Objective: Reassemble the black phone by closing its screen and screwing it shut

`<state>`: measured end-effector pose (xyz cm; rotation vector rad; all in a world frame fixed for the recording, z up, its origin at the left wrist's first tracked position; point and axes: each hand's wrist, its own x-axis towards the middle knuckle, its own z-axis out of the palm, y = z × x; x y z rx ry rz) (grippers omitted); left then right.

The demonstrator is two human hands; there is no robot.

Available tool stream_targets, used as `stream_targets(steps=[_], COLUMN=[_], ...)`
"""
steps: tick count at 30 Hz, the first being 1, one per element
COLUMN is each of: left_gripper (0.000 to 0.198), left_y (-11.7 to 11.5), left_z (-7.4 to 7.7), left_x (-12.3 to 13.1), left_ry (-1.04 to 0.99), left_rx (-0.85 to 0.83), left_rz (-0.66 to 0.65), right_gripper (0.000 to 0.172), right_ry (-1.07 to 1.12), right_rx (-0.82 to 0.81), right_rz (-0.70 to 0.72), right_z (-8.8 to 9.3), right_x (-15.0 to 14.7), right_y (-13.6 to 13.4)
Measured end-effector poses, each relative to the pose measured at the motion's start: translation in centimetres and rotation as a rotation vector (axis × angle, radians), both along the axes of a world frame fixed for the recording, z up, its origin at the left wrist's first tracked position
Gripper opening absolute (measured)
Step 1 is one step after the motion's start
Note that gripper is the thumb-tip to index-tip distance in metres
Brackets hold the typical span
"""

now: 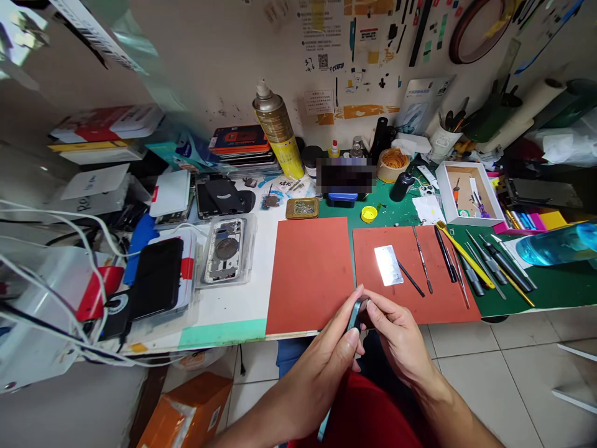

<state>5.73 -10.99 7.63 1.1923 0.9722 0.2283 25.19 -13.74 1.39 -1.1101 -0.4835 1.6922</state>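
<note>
My left hand (pixel 321 358) and my right hand (pixel 396 336) meet at the front edge of the bench. Between their fingers they pinch a slim dark phone (pixel 354 315), seen nearly edge-on, so its face is hidden. Just beyond my right hand lies an orange-red silicone mat (pixel 415 305) holding a shiny steel card (pixel 388 265), a thin black probe (pixel 410 279) and a slender metal tool (pixel 422 258). A second orange-red mat (pixel 308 274) lies past my left fingertips.
A stripped phone housing in a clear case (pixel 226 251) and a black phone (pixel 157 277) lie on the left. Several screwdrivers (pixel 489 264) rest on a green mat at right. A spray can (pixel 277 130), a small tin (pixel 302 208) and a white box (pixel 469 193) stand behind.
</note>
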Motion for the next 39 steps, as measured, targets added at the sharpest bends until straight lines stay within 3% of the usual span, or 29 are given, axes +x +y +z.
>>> stream_targets(steps=[9, 15, 23, 28, 39], left_gripper=[0.070, 0.068, 0.080, 0.073, 0.075], left_y=[0.0, -0.1, 0.1, 0.0, 0.2], left_z=[-0.4, -0.3, 0.1, -0.2, -1.4], left_x=[0.0, 0.0, -0.2, -0.4, 1.1], left_ry=[-0.076, -0.070, -0.106, -0.138, -0.353], left_rx=[-0.036, -0.050, -0.185, -0.198, -0.359], left_rz=[0.093, 0.080, 0.070, 0.086, 0.315], right_gripper=[0.047, 0.043, 0.049, 0.051, 0.046], right_ry=[0.053, 0.013, -0.040, -0.087, -0.219], right_rx=[-0.012, 0.002, 0.014, 0.014, 0.026], right_rz=[-0.007, -0.012, -0.018, -0.024, -0.051], right_z=[-0.2, 0.0, 0.1, -0.1, 0.2], right_x=[0.0, 0.0, 0.1, 0.4, 0.7], right_y=[-0.4, -0.5, -0.5, -0.8, -1.8])
